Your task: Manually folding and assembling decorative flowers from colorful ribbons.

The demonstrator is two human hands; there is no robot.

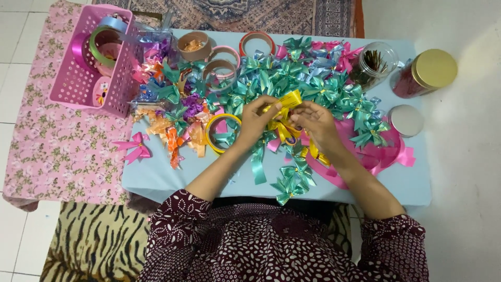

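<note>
My left hand (pixel 257 119) and my right hand (pixel 314 123) meet over the middle of a light blue table (pixel 156 177). Both pinch a yellow ribbon (pixel 284 102) that is folded into loops between the fingers, with yellow tails hanging below. Several teal ribbon bows (pixel 292 180) lie under and in front of the hands. A long pink ribbon (pixel 386 154) curls to the right of my right wrist. A yellow tape roll (pixel 213 128) sits just left of my left hand.
A pink basket (pixel 78 83) of ribbon rolls stands at the far left. Mixed bows pile across the table's back. Two jars (pixel 425 70) and a round lid (pixel 407 120) are at the right. A pink bow (pixel 134 146) lies off the left edge.
</note>
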